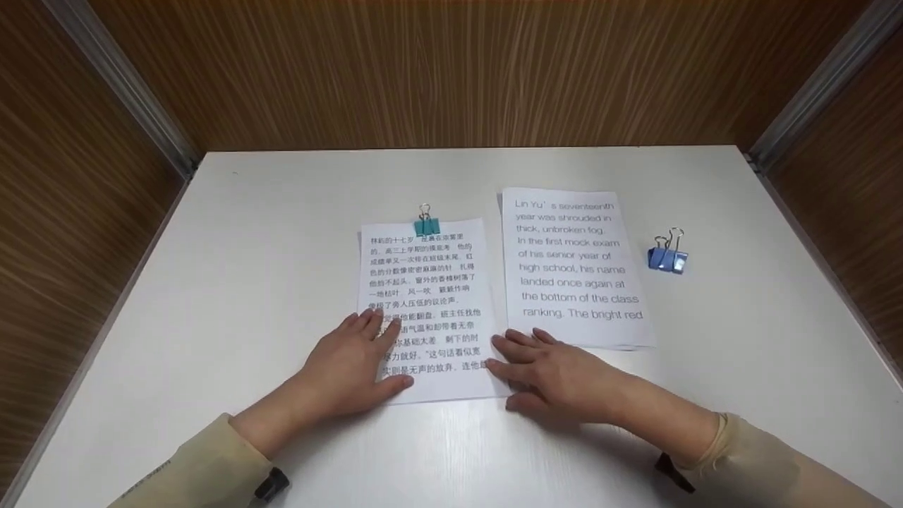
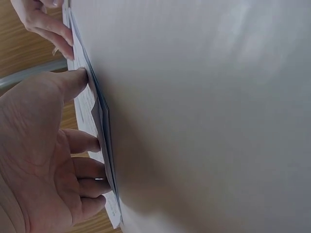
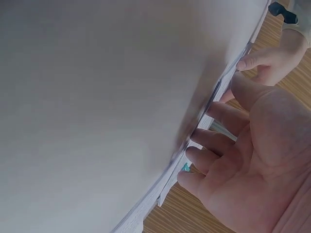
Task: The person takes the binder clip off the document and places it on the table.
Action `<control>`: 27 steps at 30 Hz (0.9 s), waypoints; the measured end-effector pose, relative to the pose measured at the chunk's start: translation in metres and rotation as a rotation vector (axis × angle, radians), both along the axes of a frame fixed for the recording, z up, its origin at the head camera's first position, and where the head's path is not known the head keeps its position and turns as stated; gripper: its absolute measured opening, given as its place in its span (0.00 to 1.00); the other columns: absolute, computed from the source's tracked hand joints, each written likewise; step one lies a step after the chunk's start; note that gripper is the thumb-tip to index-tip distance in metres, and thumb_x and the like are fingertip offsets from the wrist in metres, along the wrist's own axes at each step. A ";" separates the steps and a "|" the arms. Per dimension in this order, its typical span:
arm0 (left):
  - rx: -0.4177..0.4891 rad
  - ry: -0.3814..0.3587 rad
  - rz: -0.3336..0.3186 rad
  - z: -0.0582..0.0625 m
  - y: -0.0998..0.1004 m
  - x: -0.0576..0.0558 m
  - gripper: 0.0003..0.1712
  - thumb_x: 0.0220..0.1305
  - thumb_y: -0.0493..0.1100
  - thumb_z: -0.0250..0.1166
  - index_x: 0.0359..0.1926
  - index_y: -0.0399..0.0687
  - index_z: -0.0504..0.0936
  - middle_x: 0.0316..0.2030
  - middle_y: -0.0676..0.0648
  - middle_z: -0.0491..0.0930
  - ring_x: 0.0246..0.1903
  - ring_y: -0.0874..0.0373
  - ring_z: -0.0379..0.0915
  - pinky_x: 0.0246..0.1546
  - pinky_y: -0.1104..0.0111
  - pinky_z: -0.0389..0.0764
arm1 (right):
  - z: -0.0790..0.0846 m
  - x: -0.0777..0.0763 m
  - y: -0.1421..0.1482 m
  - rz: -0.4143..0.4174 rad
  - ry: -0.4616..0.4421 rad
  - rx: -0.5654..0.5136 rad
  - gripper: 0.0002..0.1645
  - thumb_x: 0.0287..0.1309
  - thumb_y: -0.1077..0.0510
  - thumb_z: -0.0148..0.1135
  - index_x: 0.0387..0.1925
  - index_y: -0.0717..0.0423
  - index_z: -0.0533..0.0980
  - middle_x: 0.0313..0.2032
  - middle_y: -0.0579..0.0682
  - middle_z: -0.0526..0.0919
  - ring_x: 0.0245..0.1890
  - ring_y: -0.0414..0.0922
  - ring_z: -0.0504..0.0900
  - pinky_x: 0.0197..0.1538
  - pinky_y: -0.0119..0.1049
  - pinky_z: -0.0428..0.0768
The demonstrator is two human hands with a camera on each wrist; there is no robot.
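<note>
A stack of paper with printed Chinese text lies on the white table, a teal binder clip gripping its top edge. My left hand rests on the stack's lower left part, fingers spread over the text and thumb near the bottom edge. At the lower right edge my right hand touches the sheets with its fingers extended. In the left wrist view, the sheet edges stand slightly apart beside the left fingers. The right wrist view has the right fingertips along the paper's edge.
Just right of the clipped stack lies a second paper stack with English text. Farther right, a blue binder clip sits on the table with its wire handles up. Wood-grain panels enclose the back and sides.
</note>
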State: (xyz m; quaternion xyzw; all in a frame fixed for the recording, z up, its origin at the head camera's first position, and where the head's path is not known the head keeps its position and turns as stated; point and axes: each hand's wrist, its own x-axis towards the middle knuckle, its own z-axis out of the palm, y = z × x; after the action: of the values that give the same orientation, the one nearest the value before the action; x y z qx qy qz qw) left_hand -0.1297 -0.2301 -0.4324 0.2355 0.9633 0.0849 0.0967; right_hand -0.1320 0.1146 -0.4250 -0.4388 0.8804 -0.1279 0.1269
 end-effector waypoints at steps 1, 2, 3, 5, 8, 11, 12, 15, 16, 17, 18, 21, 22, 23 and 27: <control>-0.001 0.003 0.000 0.000 0.000 0.000 0.51 0.70 0.70 0.63 0.78 0.37 0.68 0.76 0.28 0.63 0.78 0.35 0.56 0.79 0.46 0.56 | 0.000 0.000 0.000 -0.003 -0.001 0.001 0.35 0.75 0.44 0.63 0.76 0.52 0.72 0.77 0.60 0.66 0.78 0.60 0.64 0.78 0.62 0.60; 0.000 0.007 -0.001 0.000 0.000 0.000 0.51 0.69 0.70 0.63 0.78 0.36 0.68 0.75 0.28 0.64 0.77 0.35 0.57 0.79 0.46 0.57 | 0.000 0.001 0.000 -0.006 -0.003 0.001 0.35 0.75 0.44 0.63 0.76 0.52 0.72 0.77 0.60 0.66 0.78 0.60 0.64 0.78 0.61 0.60; -0.004 0.008 0.001 0.001 0.000 -0.001 0.51 0.69 0.70 0.64 0.77 0.37 0.69 0.75 0.28 0.64 0.77 0.35 0.58 0.78 0.46 0.57 | 0.000 0.001 0.000 -0.010 -0.006 0.003 0.35 0.75 0.43 0.63 0.76 0.52 0.71 0.78 0.59 0.66 0.78 0.60 0.63 0.78 0.61 0.59; -0.007 0.017 0.001 0.002 0.000 -0.003 0.51 0.68 0.70 0.65 0.77 0.37 0.70 0.74 0.29 0.67 0.76 0.36 0.60 0.77 0.44 0.59 | -0.001 0.001 0.000 -0.015 -0.008 0.010 0.35 0.75 0.43 0.62 0.76 0.51 0.71 0.78 0.59 0.65 0.78 0.59 0.63 0.79 0.61 0.59; 0.001 0.033 0.010 0.006 0.000 -0.008 0.50 0.68 0.70 0.65 0.75 0.38 0.72 0.72 0.31 0.71 0.74 0.37 0.65 0.76 0.41 0.60 | -0.001 0.000 0.001 -0.015 -0.008 0.011 0.35 0.75 0.43 0.63 0.76 0.51 0.71 0.78 0.59 0.65 0.78 0.59 0.63 0.79 0.60 0.58; 0.016 0.057 0.033 0.010 -0.001 -0.019 0.47 0.69 0.69 0.65 0.74 0.39 0.74 0.69 0.34 0.76 0.71 0.39 0.70 0.75 0.40 0.61 | -0.002 0.000 0.001 -0.015 -0.006 0.010 0.35 0.75 0.43 0.63 0.76 0.51 0.71 0.78 0.59 0.65 0.78 0.59 0.63 0.79 0.60 0.58; 0.028 0.061 0.047 0.012 -0.001 -0.025 0.47 0.70 0.69 0.65 0.74 0.39 0.74 0.69 0.35 0.76 0.71 0.40 0.70 0.75 0.40 0.61 | -0.002 0.000 0.002 -0.015 -0.007 0.008 0.35 0.75 0.43 0.63 0.76 0.51 0.71 0.78 0.59 0.65 0.78 0.59 0.63 0.79 0.60 0.58; 0.073 0.071 0.091 0.017 -0.002 -0.046 0.44 0.72 0.66 0.64 0.75 0.39 0.74 0.69 0.37 0.77 0.70 0.41 0.72 0.76 0.42 0.61 | -0.002 0.000 0.002 -0.015 -0.004 -0.002 0.35 0.75 0.43 0.62 0.76 0.51 0.71 0.78 0.59 0.66 0.78 0.60 0.63 0.78 0.61 0.59; 0.093 0.069 0.113 0.019 -0.002 -0.054 0.44 0.73 0.66 0.64 0.75 0.39 0.73 0.69 0.37 0.77 0.70 0.41 0.72 0.76 0.43 0.60 | -0.002 0.000 0.002 -0.016 -0.005 -0.007 0.35 0.76 0.43 0.62 0.76 0.51 0.71 0.77 0.59 0.66 0.78 0.60 0.64 0.78 0.62 0.59; 0.116 0.065 0.139 0.021 -0.003 -0.063 0.44 0.73 0.66 0.63 0.76 0.39 0.72 0.69 0.38 0.77 0.71 0.41 0.71 0.76 0.43 0.61 | -0.002 0.001 0.003 -0.018 -0.007 -0.010 0.35 0.76 0.43 0.62 0.76 0.51 0.71 0.77 0.59 0.66 0.78 0.60 0.64 0.78 0.62 0.59; 0.139 0.058 0.168 0.022 -0.004 -0.072 0.44 0.74 0.66 0.63 0.77 0.40 0.70 0.70 0.38 0.76 0.71 0.40 0.71 0.76 0.44 0.61 | -0.002 0.001 0.003 -0.020 -0.008 -0.013 0.34 0.76 0.43 0.62 0.76 0.51 0.71 0.77 0.59 0.66 0.78 0.60 0.64 0.78 0.62 0.59; 0.207 0.046 0.253 0.023 -0.009 -0.099 0.45 0.74 0.65 0.63 0.78 0.41 0.68 0.71 0.38 0.75 0.72 0.39 0.69 0.76 0.47 0.63 | -0.001 0.002 0.003 -0.024 -0.013 -0.025 0.34 0.76 0.44 0.62 0.76 0.51 0.72 0.77 0.59 0.66 0.78 0.60 0.64 0.78 0.63 0.60; 0.231 0.047 0.278 0.022 -0.011 -0.107 0.45 0.74 0.65 0.63 0.79 0.42 0.68 0.71 0.38 0.75 0.72 0.39 0.69 0.75 0.48 0.64 | -0.001 0.002 0.003 -0.026 -0.014 -0.027 0.34 0.75 0.44 0.62 0.76 0.51 0.72 0.77 0.59 0.67 0.77 0.60 0.64 0.78 0.63 0.60; 0.255 0.049 0.299 0.021 -0.013 -0.116 0.45 0.73 0.65 0.64 0.78 0.42 0.69 0.71 0.39 0.76 0.72 0.39 0.69 0.75 0.48 0.66 | -0.001 0.002 0.003 -0.029 -0.016 -0.028 0.34 0.75 0.44 0.63 0.76 0.51 0.72 0.77 0.59 0.67 0.78 0.60 0.64 0.78 0.62 0.60; 0.349 0.045 0.344 0.015 -0.020 -0.141 0.43 0.73 0.62 0.66 0.78 0.43 0.69 0.70 0.39 0.77 0.71 0.41 0.70 0.74 0.49 0.67 | -0.001 0.002 0.002 -0.030 -0.019 -0.029 0.33 0.75 0.44 0.63 0.75 0.51 0.73 0.77 0.58 0.67 0.78 0.59 0.64 0.78 0.62 0.60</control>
State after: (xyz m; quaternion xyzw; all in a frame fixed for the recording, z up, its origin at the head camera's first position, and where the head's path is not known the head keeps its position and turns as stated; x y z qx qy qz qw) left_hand -0.2711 -0.2505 -0.4171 0.0828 0.9619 0.2599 0.0170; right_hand -0.1304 0.1167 -0.4261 -0.4260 0.8837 -0.1466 0.1268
